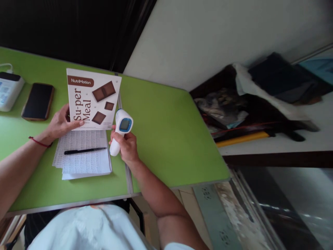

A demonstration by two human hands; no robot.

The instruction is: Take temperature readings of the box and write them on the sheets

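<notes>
My left hand (62,123) grips the lower left corner of a white box (104,113) printed with chocolate pieces, its thumb on the front and the other fingers behind. The box is held up, its printed face toward me. In my right hand (128,146) is a white infrared thermometer (120,130) with a blue-rimmed screen, its handle wrapped by my fingers. The thermometer stands close to the box's lower right edge; whether they touch I cannot tell. Below the box lie handwritten sheets (85,165), with a black pen (84,151) across them.
On the green folding table (166,139), a dark phone (38,101) and a white device with a cable (10,91) lie at the left. A pale wall (177,45) rises behind. To the right, a shelf holds dark cloths (281,76) and a yellow strip (241,139).
</notes>
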